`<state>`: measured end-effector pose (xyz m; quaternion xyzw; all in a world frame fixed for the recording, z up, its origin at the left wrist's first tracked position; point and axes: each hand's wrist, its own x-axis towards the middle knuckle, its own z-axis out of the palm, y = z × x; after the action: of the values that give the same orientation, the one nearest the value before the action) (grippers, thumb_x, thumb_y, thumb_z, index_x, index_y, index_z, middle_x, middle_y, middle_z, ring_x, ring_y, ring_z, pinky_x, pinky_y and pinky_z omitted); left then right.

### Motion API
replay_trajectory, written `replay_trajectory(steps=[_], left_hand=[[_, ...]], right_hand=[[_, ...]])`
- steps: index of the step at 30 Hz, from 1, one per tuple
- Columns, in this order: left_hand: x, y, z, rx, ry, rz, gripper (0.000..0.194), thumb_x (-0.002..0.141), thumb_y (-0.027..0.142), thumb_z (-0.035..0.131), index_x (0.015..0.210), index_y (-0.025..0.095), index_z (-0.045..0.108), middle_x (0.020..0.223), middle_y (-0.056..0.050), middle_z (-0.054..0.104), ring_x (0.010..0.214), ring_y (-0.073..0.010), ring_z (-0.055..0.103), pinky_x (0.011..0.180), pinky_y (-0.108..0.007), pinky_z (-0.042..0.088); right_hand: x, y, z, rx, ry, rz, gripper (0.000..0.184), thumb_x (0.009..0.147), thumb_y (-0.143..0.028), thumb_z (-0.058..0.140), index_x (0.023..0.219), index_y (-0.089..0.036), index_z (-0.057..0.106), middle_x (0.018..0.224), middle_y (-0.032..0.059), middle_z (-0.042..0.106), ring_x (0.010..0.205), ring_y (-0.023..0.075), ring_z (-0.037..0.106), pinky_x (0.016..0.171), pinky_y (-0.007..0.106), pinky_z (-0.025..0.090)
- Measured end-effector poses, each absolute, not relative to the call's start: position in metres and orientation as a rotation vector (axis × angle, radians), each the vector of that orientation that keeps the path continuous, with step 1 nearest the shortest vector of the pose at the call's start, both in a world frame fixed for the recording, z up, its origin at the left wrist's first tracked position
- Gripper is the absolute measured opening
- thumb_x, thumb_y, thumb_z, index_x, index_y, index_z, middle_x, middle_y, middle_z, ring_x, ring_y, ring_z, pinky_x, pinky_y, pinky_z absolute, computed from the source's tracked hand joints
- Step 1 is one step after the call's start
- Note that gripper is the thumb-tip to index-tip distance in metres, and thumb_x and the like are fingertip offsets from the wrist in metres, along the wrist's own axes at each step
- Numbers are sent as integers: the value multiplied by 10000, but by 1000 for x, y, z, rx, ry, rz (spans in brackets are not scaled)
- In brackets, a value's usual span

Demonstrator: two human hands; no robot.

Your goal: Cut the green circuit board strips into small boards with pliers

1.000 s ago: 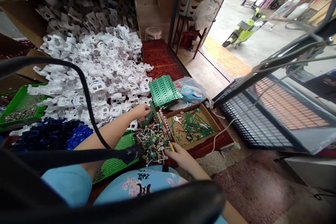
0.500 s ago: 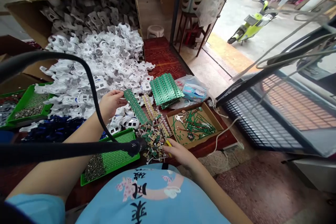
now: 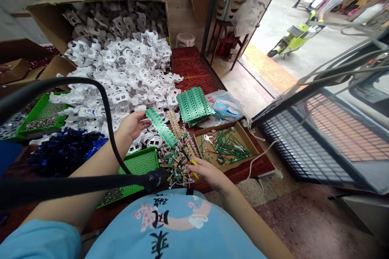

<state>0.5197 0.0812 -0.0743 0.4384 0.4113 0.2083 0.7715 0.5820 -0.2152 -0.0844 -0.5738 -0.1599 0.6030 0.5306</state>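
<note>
My left hand pinches the far left end of a long green circuit board strip, held tilted above the table. In my right hand are yellow-handled pliers, their dark jaws close to the strip's near end; whether they touch it I cannot tell. Below both hands lies a heap of small circuit boards with short white leads. Beside the strip are tan board strips with wires. A stack of green circuit board panels sits just beyond.
A cardboard tray on the right holds thin green strips and keys. White plastic shells spill from a large carton. Green baskets hold small metal parts; blue parts lie left. A black bent arm crosses the near view.
My left hand has moved left from the heap, bringing the green circuit board strip into clear view. The pliers in my right hand have lifted towards the strip's near end.
</note>
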Motion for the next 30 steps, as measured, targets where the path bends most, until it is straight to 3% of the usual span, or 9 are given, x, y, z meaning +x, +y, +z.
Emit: replay_trajectory(steps=[7, 14, 19, 25, 30], left_hand=[[522, 73, -74, 946, 875, 436, 103, 706, 132, 534, 798, 101, 568, 601, -57, 589, 500, -145, 555, 555, -314, 466], [518, 54, -58, 1147, 807, 532, 177, 630, 230, 634, 740, 140, 529, 571, 13, 537, 458, -124, 547, 511, -279, 476], [518, 25, -43, 1553, 589, 508, 221, 653, 343, 636, 748, 148, 591, 675, -2, 568, 603, -110, 549, 616, -241, 473], [521, 32, -49, 1304, 727, 561, 242, 602, 334, 658, 723, 161, 539, 588, 38, 509, 489, -93, 523, 556, -255, 464], [519, 46, -60, 1106, 820, 632, 265, 544, 269, 666, 714, 154, 499, 576, 39, 528, 433, -108, 529, 509, -277, 461]], right_hand=[[579, -211, -83, -1446, -489, 1364, 330, 700, -399, 567, 933, -166, 579, 722, -7, 502, 641, 106, 452, 611, 241, 360], [574, -202, -93, -1662, -470, 1324, 184, 698, -313, 512, 780, -151, 544, 540, -55, 403, 498, 76, 353, 492, 208, 263], [572, -197, -113, -1871, -469, 1307, 207, 688, -352, 526, 649, -149, 534, 488, -51, 387, 486, 81, 350, 490, 218, 271], [571, -202, -104, -1756, -371, 1367, 261, 683, -325, 529, 882, -163, 572, 658, -13, 504, 621, 115, 460, 571, 230, 345], [570, -209, -90, -1589, -280, 1428, 306, 661, -314, 554, 936, -180, 558, 754, 4, 513, 728, 135, 479, 644, 250, 384]])
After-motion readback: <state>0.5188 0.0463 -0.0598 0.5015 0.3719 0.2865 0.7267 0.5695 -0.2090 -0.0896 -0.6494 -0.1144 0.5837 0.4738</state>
